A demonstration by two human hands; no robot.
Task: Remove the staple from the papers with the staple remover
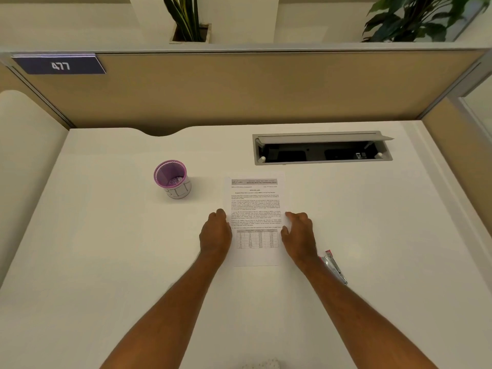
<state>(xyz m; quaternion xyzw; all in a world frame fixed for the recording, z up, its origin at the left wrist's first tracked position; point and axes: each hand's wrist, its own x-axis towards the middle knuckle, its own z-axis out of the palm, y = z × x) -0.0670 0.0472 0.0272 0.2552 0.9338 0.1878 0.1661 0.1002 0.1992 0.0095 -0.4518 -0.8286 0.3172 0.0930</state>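
The printed papers [255,206] lie flat in the middle of the white desk, text at the top and a table near the bottom. My left hand [216,233] rests at the papers' left edge, fingers curled down onto it. My right hand [299,234] touches the right edge, fingers slightly apart. Neither hand holds anything. The staple remover [334,266], metal with a red tip, lies on the desk just right of my right wrist, partly hidden by the forearm. The staple itself is too small to make out.
A purple mesh cup [172,179] with small clips inside stands to the left of the papers. An open grey cable tray [322,149] is set into the desk at the back right. A beige partition [239,86] closes the back, with plants behind it.
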